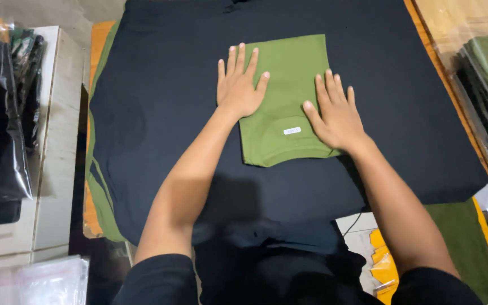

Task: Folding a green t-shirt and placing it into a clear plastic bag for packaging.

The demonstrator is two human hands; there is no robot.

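Folded olive-green cotton shirt [284,101] lying centrally on a black cloth-covered table [159,113], long axis running away from the person, collar end nearest. Left hand [238,85] and right hand [337,113] press flat on its side edges, fingers spread, gripping nothing. Bare black cloth surrounds it.

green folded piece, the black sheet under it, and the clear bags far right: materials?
Folded green garment: looks like matte knit cotton, soft edges, small white label; both hands, left hand and right hand, lie flat on it.
Black cloth: matte fabric, faint creases; fibre unclear.
Clear bags: probably thin plastic film, glossy glare, folded clothes visible inside.
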